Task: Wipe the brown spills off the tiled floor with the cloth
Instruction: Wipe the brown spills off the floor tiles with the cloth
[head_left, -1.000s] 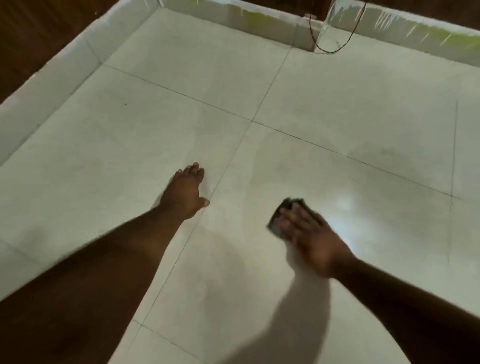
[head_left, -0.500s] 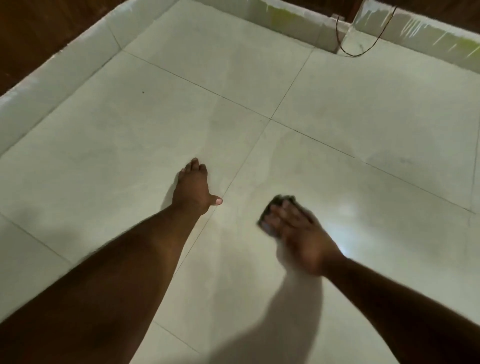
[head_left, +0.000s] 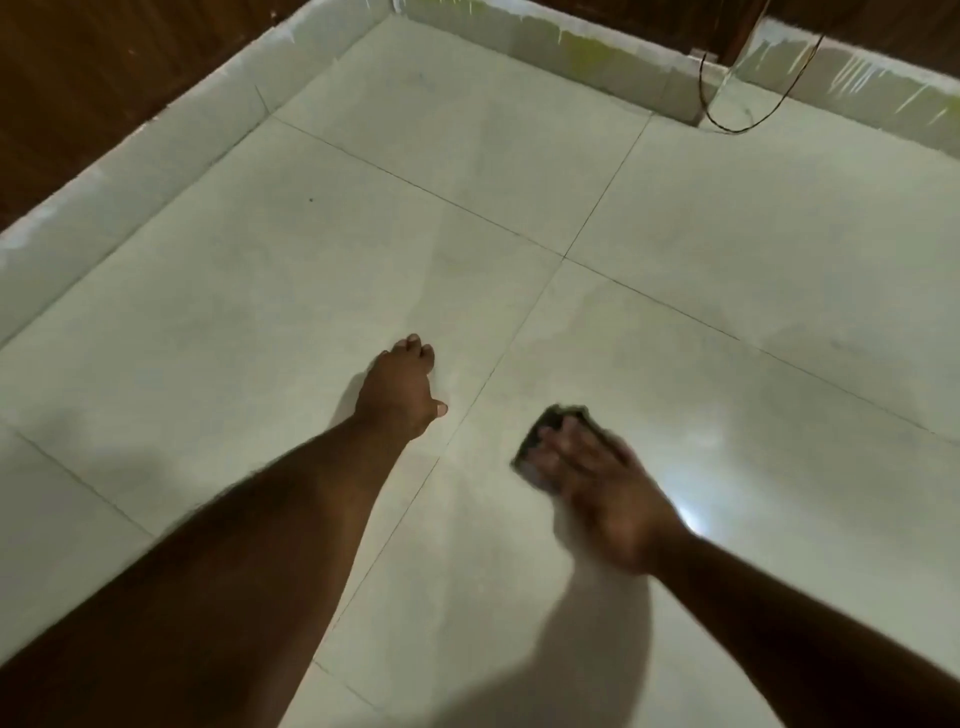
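Observation:
My right hand (head_left: 608, 488) lies flat on a small dark cloth (head_left: 543, 441) and presses it onto the pale tiled floor (head_left: 727, 291); only the cloth's far edge shows past my fingers, and the hand is blurred. My left hand (head_left: 400, 389) rests palm down on the neighbouring tile, fingers together, holding nothing. No brown spill is plainly visible; a faint wet sheen spreads around the tile joint beyond both hands.
A low pale skirting (head_left: 135, 171) runs along the left and far sides under dark wooden walls (head_left: 78, 67). A thin dark cable (head_left: 727, 127) loops onto the floor by a wall corner at the far right. A tiny dark speck (head_left: 311, 199) sits far left.
My right hand with the cloth has slid slightly leftward, towards me. The camera has shifted, so the far wall corner sits further right. My left hand stays planted.

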